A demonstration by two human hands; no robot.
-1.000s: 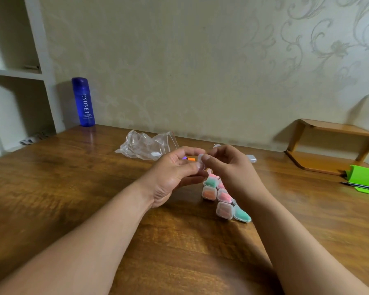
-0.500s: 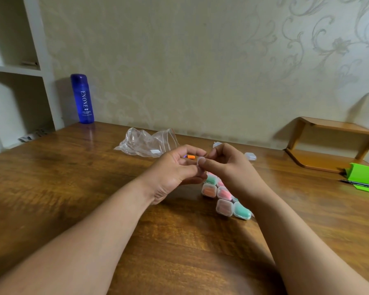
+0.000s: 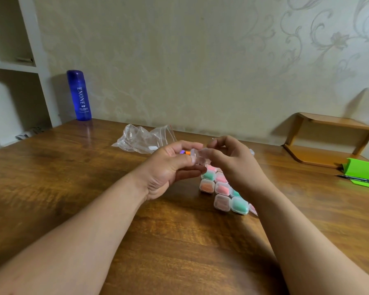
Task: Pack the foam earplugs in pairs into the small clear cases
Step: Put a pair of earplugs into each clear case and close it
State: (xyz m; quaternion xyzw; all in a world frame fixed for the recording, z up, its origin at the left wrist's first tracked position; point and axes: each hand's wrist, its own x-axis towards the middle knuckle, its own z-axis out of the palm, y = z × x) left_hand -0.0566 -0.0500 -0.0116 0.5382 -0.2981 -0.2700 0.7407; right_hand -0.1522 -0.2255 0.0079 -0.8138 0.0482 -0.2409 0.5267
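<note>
In the head view, the left hand (image 3: 168, 167) and right hand (image 3: 234, 165) met above the wooden counter (image 3: 73, 188), both closed in a narrow grip on one small clear plastic case (image 3: 197, 157). The left thumb and forefinger pinched its near side. The right fingertips (image 3: 209, 153), curled tight, pinched its far side, so the case hung between the two hands, clear of the counter. The picture blurred there, and I could not tell whether its lid stood shut.

Just behind the grip, inside the curl of the left fingers, the ends of two soft plugs showed: one orange foam earplug (image 3: 188, 152) and one purple foam earplug (image 3: 182, 152), side by side.

Below the grip and toward the right forearm sat a cluster of filled clear cases (image 3: 222, 188), rounded squares touching one another. Nine showed: three held green foam and the rest pink or orange. The forearm covered part of the cluster.

Beyond the grip lay one crumpled clear plastic zip bag (image 3: 141, 138). One more clear case (image 3: 251, 152) peeked out past the right hand. Far left of the grip stood one glossy blue cylindrical bottle (image 3: 79, 95), upright by the wall.
</note>
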